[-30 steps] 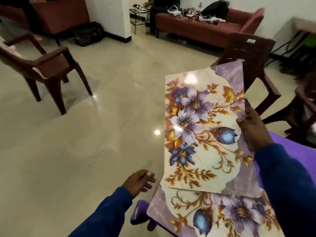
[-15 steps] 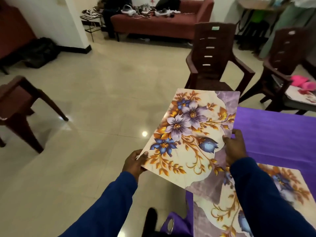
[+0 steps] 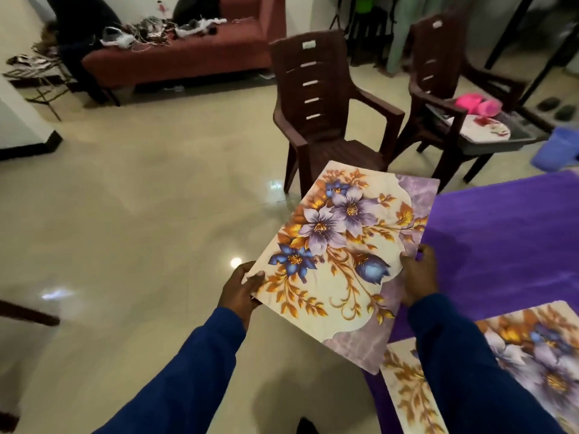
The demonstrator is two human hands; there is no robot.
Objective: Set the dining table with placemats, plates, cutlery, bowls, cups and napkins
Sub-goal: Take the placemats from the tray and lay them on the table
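Head view: the left hand (image 3: 239, 291) has joined the right hand (image 3: 418, 275), each grip now pinching the floral placemat (image 3: 338, 255), nearly level, ready to lay on the purple surface (image 3: 507, 233).

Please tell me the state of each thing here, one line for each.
held placemat: lifted, tilted, mostly off the table
second placemat: flat on the purple tablecloth
left hand: grips the held placemat's edge
right hand: grips its opposite edge
near chair: upright, unoccupied
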